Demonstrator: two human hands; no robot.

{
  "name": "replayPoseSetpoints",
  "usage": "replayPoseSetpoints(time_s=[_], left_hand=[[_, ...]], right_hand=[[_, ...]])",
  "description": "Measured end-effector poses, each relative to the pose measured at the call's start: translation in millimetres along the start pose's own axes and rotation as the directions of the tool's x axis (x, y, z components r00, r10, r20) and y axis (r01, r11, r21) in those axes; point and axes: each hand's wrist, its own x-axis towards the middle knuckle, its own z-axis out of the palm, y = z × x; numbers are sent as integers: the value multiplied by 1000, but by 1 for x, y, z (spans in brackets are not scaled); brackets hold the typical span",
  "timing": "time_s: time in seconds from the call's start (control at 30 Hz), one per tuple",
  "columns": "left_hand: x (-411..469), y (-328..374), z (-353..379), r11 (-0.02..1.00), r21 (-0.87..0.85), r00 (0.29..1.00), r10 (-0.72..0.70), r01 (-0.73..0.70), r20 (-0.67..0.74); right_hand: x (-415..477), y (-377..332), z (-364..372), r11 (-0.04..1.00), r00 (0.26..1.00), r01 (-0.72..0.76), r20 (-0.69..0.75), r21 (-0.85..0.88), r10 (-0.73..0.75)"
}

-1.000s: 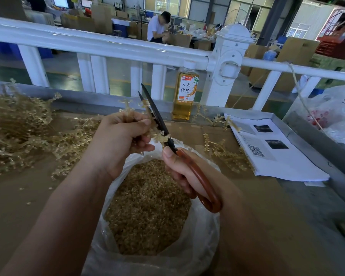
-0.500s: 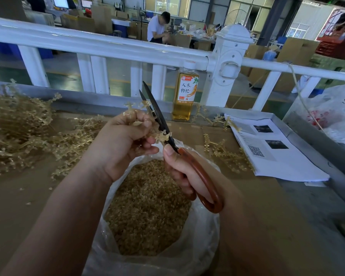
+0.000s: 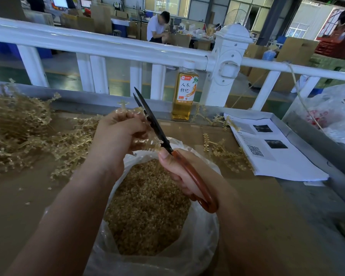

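In the head view, the left hand (image 3: 118, 136) gripped a yellowish plastic sprue strip (image 3: 147, 144) above the open plastic bag (image 3: 205, 242) of cut pieces. The right hand (image 3: 185, 172) clasped the red-handled scissors (image 3: 163, 140), their blades slightly parted beside the strip.

Passage lies over the tabletop (image 3: 18, 206) left of the bag (image 3: 204, 248); sprue pile (image 3: 14, 124), bottle (image 3: 184, 92) and papers (image 3: 277, 156) block beyond.

Single head-worn wide-angle view: looks forward and down, close above the left hand (image 3: 116, 140) and right hand (image 3: 184, 173), facing the brown tabletop's (image 3: 22, 200) far edge and the white barred railing (image 3: 108, 44).
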Motion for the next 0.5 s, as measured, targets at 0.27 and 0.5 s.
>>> replayPoseSetpoints(time_s=[0.27, 0.5], left_hand=[[-5, -1, 7, 996, -27, 996, 90, -90, -13], [-2, 0, -2, 999, 4, 998, 53, -53, -18]], right_hand=[[2, 0, -2, 956, 994, 101, 62, -276, -87], [4, 1, 0, 889, 976, 212, 136, -406, -171]])
